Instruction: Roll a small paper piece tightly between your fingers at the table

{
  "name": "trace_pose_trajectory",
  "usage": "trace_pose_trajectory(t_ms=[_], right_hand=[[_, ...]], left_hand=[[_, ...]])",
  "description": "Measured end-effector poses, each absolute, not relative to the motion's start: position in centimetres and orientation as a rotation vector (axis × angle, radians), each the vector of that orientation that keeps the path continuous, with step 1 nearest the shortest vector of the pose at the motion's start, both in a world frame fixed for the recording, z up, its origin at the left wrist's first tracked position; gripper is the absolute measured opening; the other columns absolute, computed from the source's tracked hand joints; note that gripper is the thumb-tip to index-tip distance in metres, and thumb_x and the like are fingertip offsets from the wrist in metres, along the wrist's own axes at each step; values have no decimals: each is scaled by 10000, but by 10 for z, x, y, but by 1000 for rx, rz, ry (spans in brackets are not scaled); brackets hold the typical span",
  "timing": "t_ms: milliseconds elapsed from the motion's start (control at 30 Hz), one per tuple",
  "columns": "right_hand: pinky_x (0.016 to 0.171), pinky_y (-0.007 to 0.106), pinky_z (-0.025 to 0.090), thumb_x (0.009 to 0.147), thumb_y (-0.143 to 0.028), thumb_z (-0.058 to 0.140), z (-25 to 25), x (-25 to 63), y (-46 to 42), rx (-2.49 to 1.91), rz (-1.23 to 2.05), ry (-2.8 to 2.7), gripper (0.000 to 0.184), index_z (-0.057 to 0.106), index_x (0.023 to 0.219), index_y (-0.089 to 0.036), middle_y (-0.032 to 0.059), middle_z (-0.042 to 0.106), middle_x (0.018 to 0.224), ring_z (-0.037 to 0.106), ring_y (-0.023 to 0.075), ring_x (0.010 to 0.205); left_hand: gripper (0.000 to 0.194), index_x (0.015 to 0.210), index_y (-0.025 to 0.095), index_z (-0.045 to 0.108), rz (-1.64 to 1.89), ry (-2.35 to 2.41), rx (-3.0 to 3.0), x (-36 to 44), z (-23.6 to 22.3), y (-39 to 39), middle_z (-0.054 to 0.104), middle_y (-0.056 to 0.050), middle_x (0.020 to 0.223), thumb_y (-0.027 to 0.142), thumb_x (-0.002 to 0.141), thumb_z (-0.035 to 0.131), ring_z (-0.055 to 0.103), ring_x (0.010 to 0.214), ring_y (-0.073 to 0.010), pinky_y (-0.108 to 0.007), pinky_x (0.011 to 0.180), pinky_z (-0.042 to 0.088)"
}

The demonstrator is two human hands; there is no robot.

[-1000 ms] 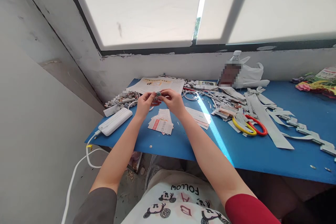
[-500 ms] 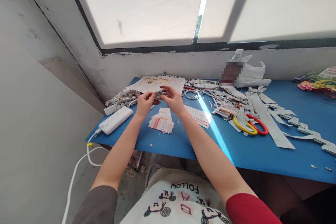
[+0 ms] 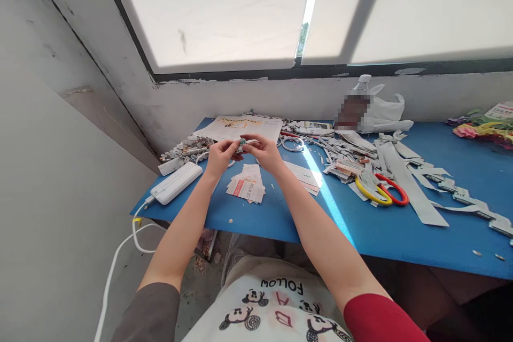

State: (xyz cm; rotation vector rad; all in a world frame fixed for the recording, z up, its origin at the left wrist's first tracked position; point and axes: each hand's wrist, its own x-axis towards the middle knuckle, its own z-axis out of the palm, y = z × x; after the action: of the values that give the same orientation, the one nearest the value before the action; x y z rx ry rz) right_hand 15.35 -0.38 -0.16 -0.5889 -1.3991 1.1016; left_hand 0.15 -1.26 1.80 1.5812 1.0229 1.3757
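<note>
Note small green-and-white folded piece, apparently paper (image 3: pixel 241 145), held up between both hands, above flat blue tabletop (image 3: pixel 248 223) and beyond loose stack of red-and-white printed paper slips (image 3: pixel 245 191). Find left hand (image 3: pixel 219 158) nearly closed, in a thumb-and-finger pinch on the piece; right hand (image 3: pixel 267 157) likewise curled, with fingertips closed on its other side. Cannot tell firmness of grip, nor run of the folds: too small. Judge springing open possible on any slackening of the pinch, given springy folds. Expect skewing or tearing if pulled unevenly. If dropped leftward, could be lost in pale heap of small folded pieces (image 3: pixel 188 150). Watch thin white cable (image 3: pixel 200 157) beside the left hand: might snag a finger.
</note>
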Motion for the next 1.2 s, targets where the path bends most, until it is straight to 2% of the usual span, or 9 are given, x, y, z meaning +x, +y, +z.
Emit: trace_pose_trajectory(t_ms=[133, 267, 500, 667, 767, 900, 1200], right_hand=[[751, 352, 562, 678, -442, 765, 2, 156, -6, -610, 1087, -1397, 390, 684, 980, -209, 20, 685, 820, 668, 169, 721], [755, 346, 558, 694, -413, 756, 5, 161, -5, -652, 1066, -1445, 331, 695, 945, -206, 33, 691, 836, 668, 175, 755], [749, 325, 561, 722, -441, 716, 7, 163, -6, -743, 803, -1482, 250, 706, 780, -198, 53, 668, 891, 653, 180, 813], [747, 330, 559, 694, -398, 717, 5, 161, -5, -754, 815, -1445, 215, 703, 715, -184, 56, 667, 905, 644, 182, 826], [742, 345, 550, 673, -354, 712, 5, 162, -4, -801, 882, -1413, 178, 693, 700, -179, 49, 691, 823, 653, 188, 780], [743, 357, 538, 647, -331, 708, 3, 162, -2, -878, 969, -1378, 166, 682, 701, -177, 41, 702, 720, 662, 199, 746], [747, 333, 525, 694, -377, 671, 2, 161, -1, -773, 835, -1393, 190, 649, 735, -193, 40, 693, 784, 654, 189, 782]], left_hand=[[445, 745, 148, 679, 1343, 1035, 1615, -1, 19, -13, 674, -18, 583, 583, 667, 725, 653, 493, -170, -267, 499, 554], [426, 806, 153, 698, 1391, 1046, 1781, -3, 14, -11, 711, -45, 679, 572, 733, 676, 681, 571, -181, -282, 571, 567], [373, 904, 165, 714, 1469, 1030, 1992, -5, 4, -5, 728, -57, 826, 515, 802, 632, 698, 671, -182, -292, 661, 569], [308, 899, 178, 728, 1386, 1076, 2140, -7, 6, -7, 730, -51, 824, 456, 840, 610, 685, 648, -162, -260, 636, 546], [284, 892, 181, 735, 1307, 1092, 2206, -8, 8, -9, 732, -49, 811, 425, 856, 595, 673, 618, -150, -251, 623, 535], [302, 866, 176, 739, 1245, 1091, 2175, -8, 10, -10, 728, -54, 797, 446, 843, 605, 676, 630, -162, -265, 640, 542], [396, 901, 164, 729, 1333, 1078, 1962, -3, 9, -10, 743, -70, 804, 525, 742, 696, 698, 698, -197, -299, 679, 563]])
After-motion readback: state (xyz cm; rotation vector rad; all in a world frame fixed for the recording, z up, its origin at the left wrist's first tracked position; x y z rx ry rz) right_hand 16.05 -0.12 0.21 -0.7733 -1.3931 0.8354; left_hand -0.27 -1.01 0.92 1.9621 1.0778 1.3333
